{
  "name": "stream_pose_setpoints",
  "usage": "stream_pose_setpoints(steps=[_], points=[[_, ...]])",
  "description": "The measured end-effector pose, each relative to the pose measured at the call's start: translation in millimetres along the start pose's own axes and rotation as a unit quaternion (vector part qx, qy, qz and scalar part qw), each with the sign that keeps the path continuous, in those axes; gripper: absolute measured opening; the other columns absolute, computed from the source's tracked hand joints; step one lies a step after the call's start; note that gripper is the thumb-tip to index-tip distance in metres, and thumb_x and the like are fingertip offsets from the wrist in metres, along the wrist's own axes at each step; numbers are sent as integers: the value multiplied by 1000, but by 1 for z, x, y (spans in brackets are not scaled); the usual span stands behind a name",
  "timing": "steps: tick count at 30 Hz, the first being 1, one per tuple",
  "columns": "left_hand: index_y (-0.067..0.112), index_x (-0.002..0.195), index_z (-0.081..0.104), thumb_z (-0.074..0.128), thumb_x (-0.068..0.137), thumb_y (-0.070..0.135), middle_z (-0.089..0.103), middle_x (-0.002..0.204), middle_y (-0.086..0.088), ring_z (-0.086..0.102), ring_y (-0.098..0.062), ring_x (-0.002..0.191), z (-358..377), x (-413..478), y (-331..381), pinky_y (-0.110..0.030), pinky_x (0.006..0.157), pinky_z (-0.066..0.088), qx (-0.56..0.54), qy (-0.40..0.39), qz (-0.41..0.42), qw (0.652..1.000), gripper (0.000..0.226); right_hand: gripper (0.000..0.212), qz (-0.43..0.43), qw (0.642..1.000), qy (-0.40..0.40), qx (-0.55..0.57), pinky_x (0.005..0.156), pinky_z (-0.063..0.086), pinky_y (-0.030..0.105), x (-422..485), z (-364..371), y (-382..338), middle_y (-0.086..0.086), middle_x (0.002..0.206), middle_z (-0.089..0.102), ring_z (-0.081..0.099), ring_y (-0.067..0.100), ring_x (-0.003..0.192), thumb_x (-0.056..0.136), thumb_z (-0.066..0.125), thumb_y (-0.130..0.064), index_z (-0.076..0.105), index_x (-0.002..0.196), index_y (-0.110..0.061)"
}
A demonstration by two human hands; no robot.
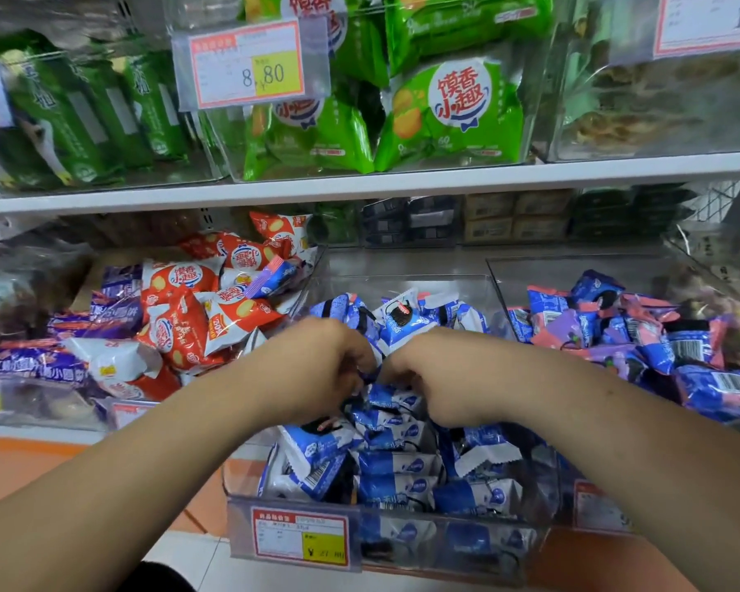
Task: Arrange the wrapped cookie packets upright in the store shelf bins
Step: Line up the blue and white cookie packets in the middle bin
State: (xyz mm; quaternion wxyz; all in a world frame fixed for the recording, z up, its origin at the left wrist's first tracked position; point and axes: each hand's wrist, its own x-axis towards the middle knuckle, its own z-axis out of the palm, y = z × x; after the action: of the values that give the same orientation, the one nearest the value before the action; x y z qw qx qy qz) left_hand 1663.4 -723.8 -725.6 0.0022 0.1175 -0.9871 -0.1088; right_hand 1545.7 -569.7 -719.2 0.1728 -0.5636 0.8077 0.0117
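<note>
Clear plastic bins line the lower shelf (359, 185) of a snack aisle, and the middle bin (543, 523), pulled toward the front edge, holds a loose heap of blue-and-white cookie packets (394, 463). Both bare hands work at the centre of that heap. The left hand (317, 369) is curled, its fingers pinching the crimped end of one blue packet; the right hand (428, 378) is likewise bunched against the same cluster, but whether it actually grips a packet cannot be told, since its fingers are tucked out of sight.

Most packets at the bin's front edge lie flat or slanted; a few near the back wall stand on end. Done well, the step probably means lifting one packet at a time by its seam, setting it on its short edge against those already standing, and building rows from the back wall forward so none topple.

Left of it, a bin mixes red packets (180, 318) with purple ones (39, 361); right of it, a bin (500, 284) holds blue-and-pink packets (641, 335), some barcode-up.

Above, green bags (453, 117) carry a round logo in Chinese characters, repeated on the red packets. One price tag (248, 64) reads 8.80. The tag (300, 536) on the middle bin's front shows a yen sign; its figures are too blurred to read.
</note>
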Motion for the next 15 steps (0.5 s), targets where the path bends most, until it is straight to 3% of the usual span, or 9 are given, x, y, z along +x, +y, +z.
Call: stream_pose_setpoints(steps=[2, 6, 9, 12, 14, 15], points=[[30, 106, 74, 64, 93, 18, 74, 96, 12, 68, -8, 87, 7, -4, 1, -30, 83, 58, 3, -87, -28, 996, 20, 63, -2, 999, -36, 20, 91, 56, 40, -3, -1, -1, -3, 134, 60, 60, 22, 111, 90, 50, -2, 51, 143, -34], [32, 109, 68, 64, 94, 18, 73, 97, 12, 68, -8, 89, 9, -2, -1, -30, 83, 58, -44, -122, -58, 990, 21, 64, 1, 998, -58, 26, 95, 55, 42, -3, -1, -2, -2, 137, 56, 59, 24, 115, 91, 49, -2, 44, 148, -32], [30, 115, 61, 58, 96, 8, 75, 103, 10, 70, -8, 98, 12, -2, 1, -32, 89, 58, -131, -159, -67, 976, 29, 52, 8, 999, -43, 19, 87, 56, 44, -1, 1, -3, 4, 119, 60, 60, 26, 103, 90, 50, -3, 51, 135, -28], [26, 124, 57, 50, 97, 0, 75, 111, 10, 67, -10, 109, 18, -3, 6, -34, 97, 56, -168, -201, -47, 964, 38, 45, 7, 999, -10, 49, 65, 48, 31, -3, 0, 1, -4, 106, 59, 57, 19, 90, 90, 50, -2, 55, 127, -27], [25, 124, 60, 46, 96, -3, 74, 111, 6, 66, -16, 112, 17, -4, 5, -41, 101, 54, -175, -209, -33, 962, 42, 54, 6, 998, -21, 65, 62, 44, 25, -5, -2, 2, -7, 111, 58, 55, 15, 89, 92, 50, -3, 49, 137, -31], [24, 121, 63, 44, 96, -4, 74, 110, 4, 67, -18, 111, 13, -6, 4, -43, 100, 54, -177, -203, -28, 963, 42, 59, 4, 998, -33, 58, 68, 49, 26, -5, -1, 2, -6, 121, 59, 56, 16, 96, 92, 49, -4, 45, 143, -32]])
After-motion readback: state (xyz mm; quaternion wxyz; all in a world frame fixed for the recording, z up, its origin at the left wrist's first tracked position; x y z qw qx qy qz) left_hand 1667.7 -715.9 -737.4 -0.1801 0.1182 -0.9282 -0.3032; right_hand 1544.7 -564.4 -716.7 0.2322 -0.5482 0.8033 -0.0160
